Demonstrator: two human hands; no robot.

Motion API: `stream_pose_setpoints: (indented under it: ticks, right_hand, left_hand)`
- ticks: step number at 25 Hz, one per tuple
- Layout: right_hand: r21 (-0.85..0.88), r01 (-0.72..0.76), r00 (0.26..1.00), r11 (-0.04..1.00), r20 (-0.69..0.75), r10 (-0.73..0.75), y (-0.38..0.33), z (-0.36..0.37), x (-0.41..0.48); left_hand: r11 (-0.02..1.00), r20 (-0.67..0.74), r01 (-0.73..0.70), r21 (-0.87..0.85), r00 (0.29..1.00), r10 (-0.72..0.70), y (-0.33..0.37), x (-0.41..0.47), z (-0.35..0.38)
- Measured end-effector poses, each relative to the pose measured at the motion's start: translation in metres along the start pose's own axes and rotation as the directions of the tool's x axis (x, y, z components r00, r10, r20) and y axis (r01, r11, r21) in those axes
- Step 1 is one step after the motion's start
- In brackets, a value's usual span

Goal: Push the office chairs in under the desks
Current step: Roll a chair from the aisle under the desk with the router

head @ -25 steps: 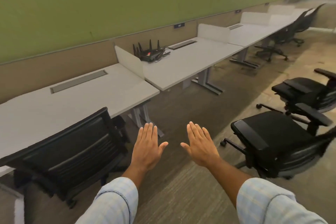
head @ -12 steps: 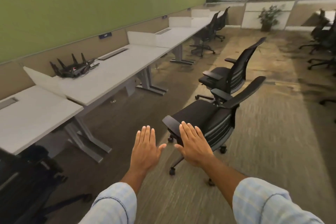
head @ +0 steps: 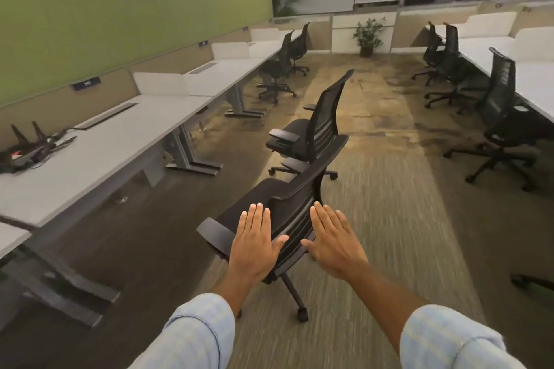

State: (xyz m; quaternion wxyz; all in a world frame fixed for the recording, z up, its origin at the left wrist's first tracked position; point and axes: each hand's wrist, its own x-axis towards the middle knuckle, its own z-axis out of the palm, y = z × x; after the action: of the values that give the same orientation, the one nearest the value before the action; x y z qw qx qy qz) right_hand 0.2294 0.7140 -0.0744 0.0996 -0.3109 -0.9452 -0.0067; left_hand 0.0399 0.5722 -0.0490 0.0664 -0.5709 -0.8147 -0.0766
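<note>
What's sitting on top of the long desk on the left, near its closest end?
A black router with upright antennas and trailing cables sits on the long desk. Its left part is cut off by the picture's edge.

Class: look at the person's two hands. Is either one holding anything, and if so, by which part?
Nothing is held. The left hand and right hand are flat and open, fingers extended, over the nearest chair's backrest.
</note>
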Motion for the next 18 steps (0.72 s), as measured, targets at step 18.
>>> stream_pose_setpoints:
  ticks: [18]
  right_hand:
    - [-0.045, 0.159, 0.986, 0.986, 0.052, -0.156, 0.169, 0.008, 0.184]
  left_hand:
    - [0.996, -0.004, 0.084, 0.005, 0.996, -0.084, 0.068, 0.179, 0.044]
